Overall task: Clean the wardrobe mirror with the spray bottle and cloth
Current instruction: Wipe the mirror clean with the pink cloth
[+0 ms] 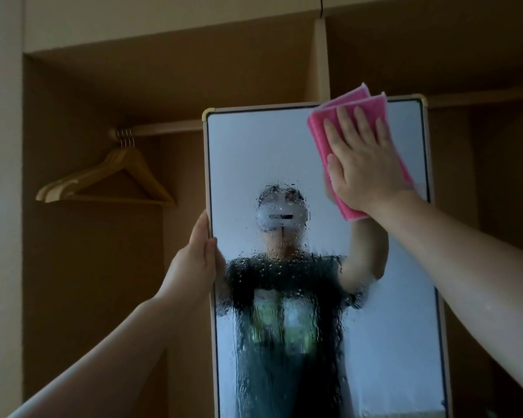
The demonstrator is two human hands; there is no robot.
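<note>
Cloth [320, 137] pressed high on the mirror [254, 152]
Right hand [364, 167] presses it, fingers [343, 119] spread flat; droplets [284, 276] lie toward 7 o'clock; left hand [194, 263] grips the frame [208, 176].

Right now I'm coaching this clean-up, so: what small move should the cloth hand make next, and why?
Probably sweep the right hand and pink cloth down and left across the mirror. The cloth lies flat at the top right corner, droplets cover the glass lower down, and the left hand grips the left edge.

Tall cream-framed mirror [245, 152], upright, centre-right, glass beaded with droplets; folded pink cloth [319, 134] flat against its upper right corner.
</note>
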